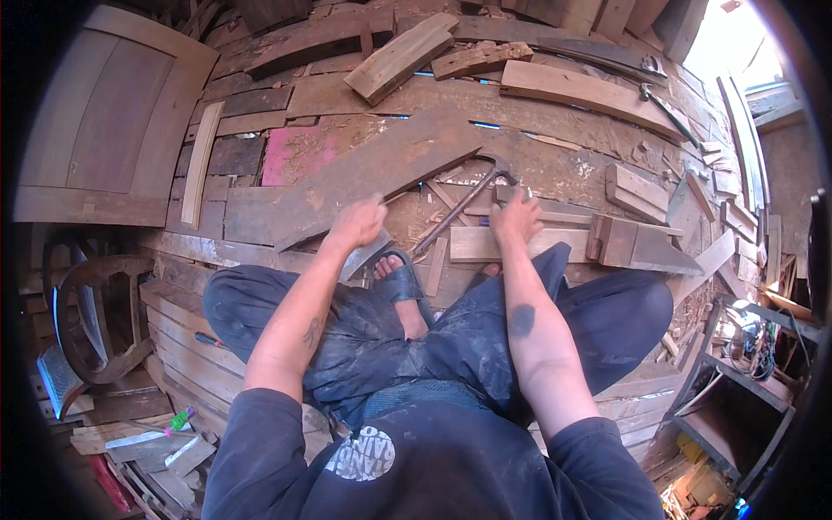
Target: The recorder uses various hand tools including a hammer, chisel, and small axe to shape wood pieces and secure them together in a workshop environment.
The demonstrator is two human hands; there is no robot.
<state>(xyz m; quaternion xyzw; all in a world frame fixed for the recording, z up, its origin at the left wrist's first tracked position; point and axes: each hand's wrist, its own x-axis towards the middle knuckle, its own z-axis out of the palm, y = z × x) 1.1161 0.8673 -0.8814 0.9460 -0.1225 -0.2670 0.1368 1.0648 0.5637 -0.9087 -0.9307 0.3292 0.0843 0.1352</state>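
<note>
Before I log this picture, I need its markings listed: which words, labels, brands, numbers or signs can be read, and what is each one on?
Dark shirt: white lettering in a round print; I won't copy its wording.
Wide board and claw hammer: no readable text.
Elsewhere: none I can make out; things near the rim are too small or blurred to tell.

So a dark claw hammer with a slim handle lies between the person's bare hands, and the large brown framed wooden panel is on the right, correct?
Not quite: in the head view, the large brown framed wooden panel is on the left. The dark claw hammer with a slim handle does lie between the bare left hand and right hand.
</note>
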